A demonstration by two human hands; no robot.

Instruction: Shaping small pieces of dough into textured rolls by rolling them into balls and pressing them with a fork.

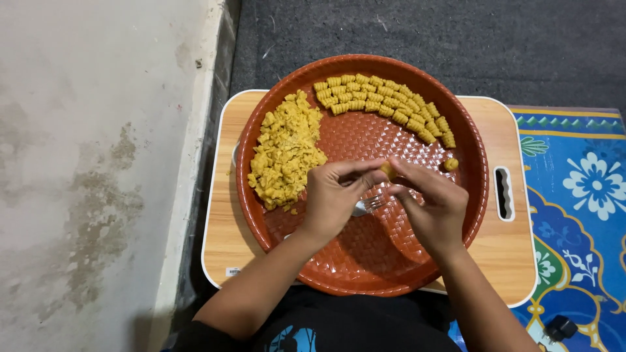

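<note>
A small yellow dough piece (388, 170) is pinched between both grips, left hand (336, 199) and right hand (430, 202), directly above the fork (369, 205), tines pointing right.

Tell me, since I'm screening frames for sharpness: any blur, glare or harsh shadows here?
Head view: even, soft light, no harsh shadows; mild sheen on the brown tray; ridged dough pieces and crumbly dough pile sharp; left hand, right hand and fork slightly soft; edges mildly wide-angle.
</note>
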